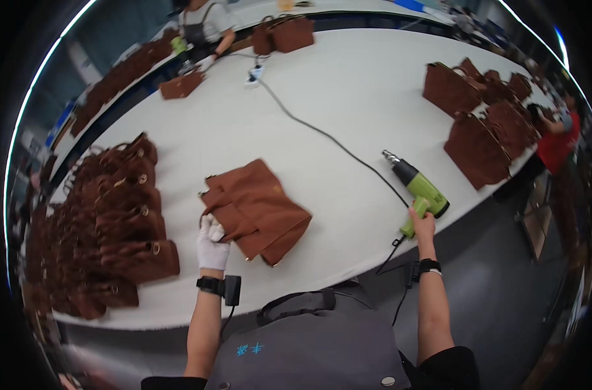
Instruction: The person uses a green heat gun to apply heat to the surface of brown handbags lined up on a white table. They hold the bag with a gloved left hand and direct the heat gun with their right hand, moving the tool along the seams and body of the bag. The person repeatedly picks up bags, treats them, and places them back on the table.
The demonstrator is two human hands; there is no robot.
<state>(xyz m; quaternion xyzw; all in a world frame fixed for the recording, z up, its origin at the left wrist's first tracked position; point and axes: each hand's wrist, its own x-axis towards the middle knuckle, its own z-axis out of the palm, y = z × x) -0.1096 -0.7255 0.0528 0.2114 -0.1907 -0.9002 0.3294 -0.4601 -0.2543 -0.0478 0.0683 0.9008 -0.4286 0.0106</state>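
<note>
My left hand (212,242), in a white glove, is closed on the handle side of a brown leather handbag (260,205). The bag lies on its side on the white table in front of me, its base toward the right. Bare and wrapped round a green grip, my right hand (424,224) holds a green and black heat gun (418,184) at the table's near right edge. Its metal nozzle points away from me and to the left. A grey cord (322,133) crosses the table to a white power strip (254,76).
Rows of brown handbags (123,221) crowd the left end of the white table (328,81). More bags (478,149) stand at the right, near a person in red (561,140). Across the table, a person in an apron (201,32) works on a brown bag (182,85). Two bags (292,34) stand beyond.
</note>
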